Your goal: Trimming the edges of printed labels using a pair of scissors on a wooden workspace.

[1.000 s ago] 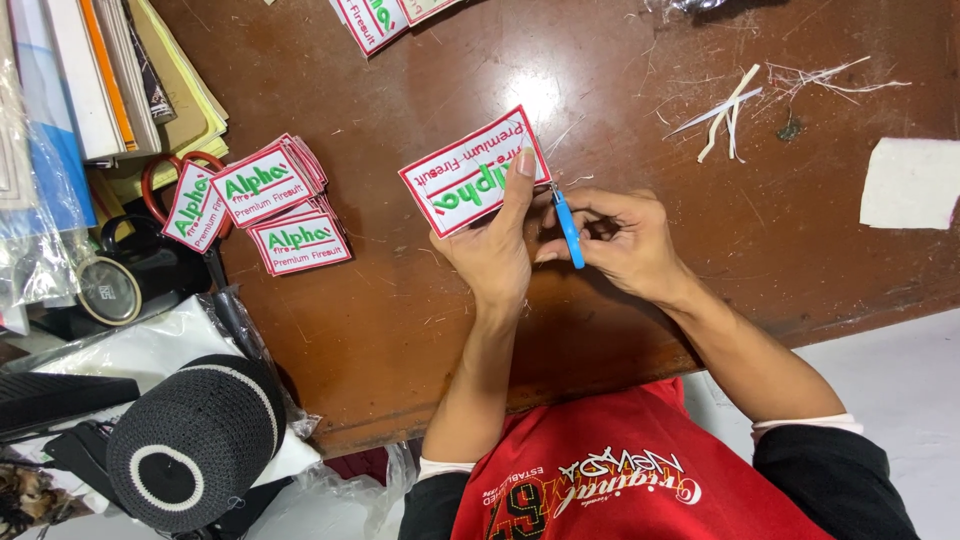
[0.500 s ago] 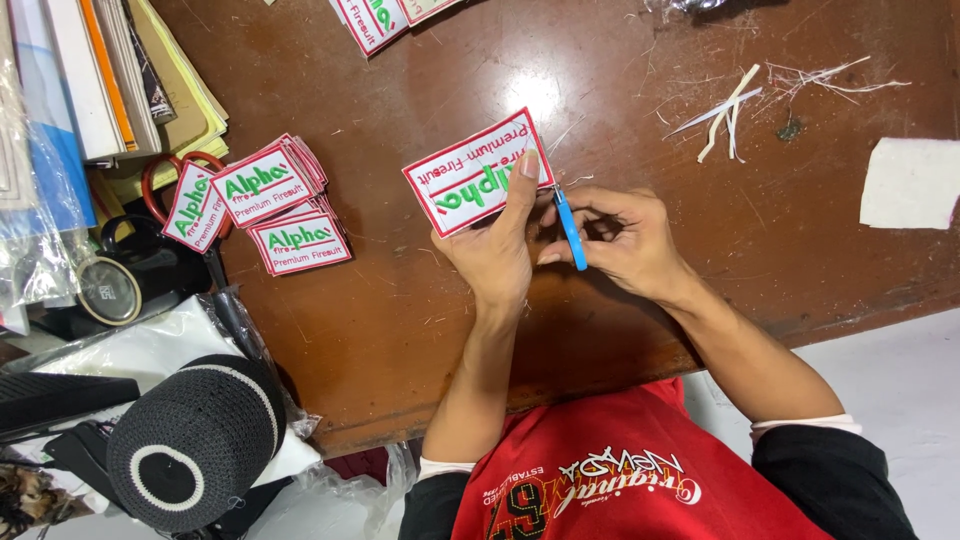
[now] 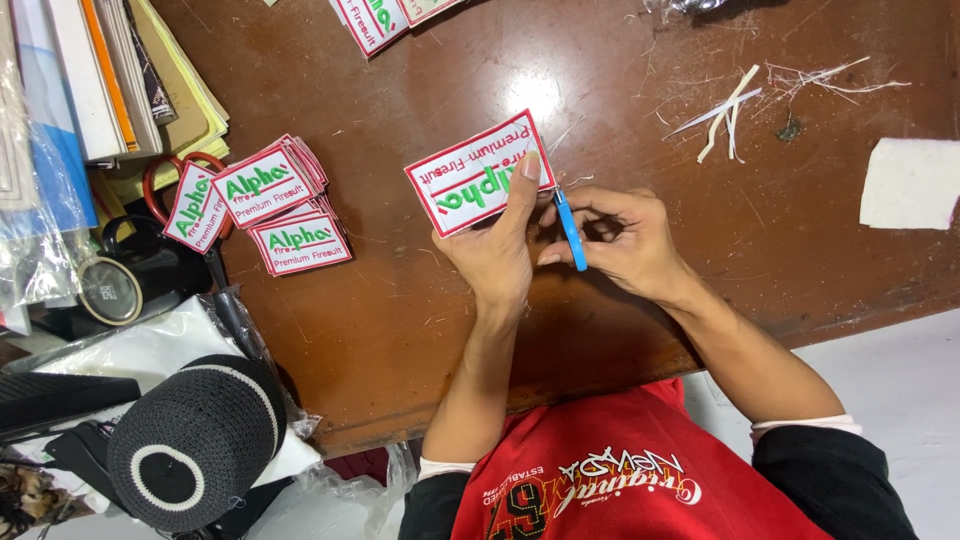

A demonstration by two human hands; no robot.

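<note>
Nearest the camera, the person's red shirt [image 3: 610, 480] with dark sleeves fills the lower edge, and both forearms reach forward from it over the near rim of the brown wooden table [image 3: 420, 330]. The left hand [image 3: 497, 255] is closed on a rectangular embroidered patch [image 3: 478, 172], white with a red border and green lettering, its thumb pressed flat on the patch's face and the other fingers tucked underneath, so the patch is held just above the tabletop, tilted, in the middle of the table. Just beside it, the right hand [image 3: 625, 240] is curled around a small blue-handled cutting tool [image 3: 571, 230], fingers bent tight about the handle, with the tool's tip meeting the patch's right edge; whether the blades are apart cannot be told. To the left, off the table's edge, a black knitted cap [image 3: 195, 440] with a white ring rests on white plastic. Farther along on the left, a stack of matching patches [image 3: 275, 205] lies fanned on the wood, touching red-handled scissors [image 3: 190, 200]. Beyond those, books and papers [image 3: 120, 80] are piled at the corner. On the far right sit a white scrap of cloth [image 3: 910, 183] and thin white trimmings [image 3: 740, 105], and more patches [image 3: 380, 18] lie at the far edge.
</note>
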